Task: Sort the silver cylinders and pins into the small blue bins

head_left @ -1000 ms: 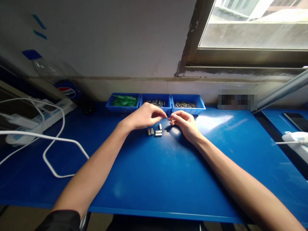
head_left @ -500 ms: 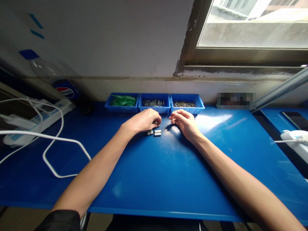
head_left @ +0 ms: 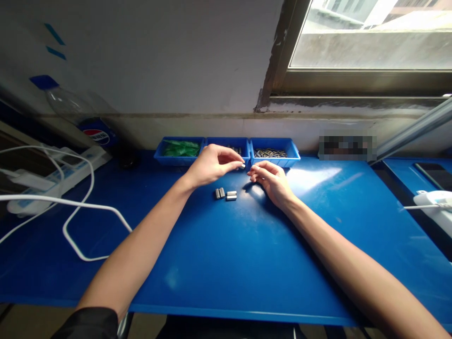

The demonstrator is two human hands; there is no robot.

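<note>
My left hand (head_left: 213, 165) is raised just in front of the middle bin, its thumb and fingertips pinching a small silvery metal piece (head_left: 243, 165). Close to its right, my right hand (head_left: 271, 181) hovers over the tabletop with the fingers curled together. Whatever those fingers hold, if anything, is too small to make out. Below the left hand, short metal cylinders lie on the blue table in two pairs, a left pair (head_left: 219, 193) and a right pair (head_left: 231, 196). More such pieces show in the middle blue bin (head_left: 212, 141), which my left hand partly covers.
A left bin (head_left: 160, 157) holds green plastic pieces (head_left: 181, 148); a right bin (head_left: 291, 160) holds thin metal pins (head_left: 270, 153). At left are a cola bottle (head_left: 97, 132), a power strip (head_left: 31, 200) and a looping white cable (head_left: 76, 245). A phone (head_left: 436, 174) lies far right.
My left hand has risen from beside the metal cylinders and moved toward my right hand, with a small metal piece now showing at its fingertips. My right hand has barely moved.
</note>
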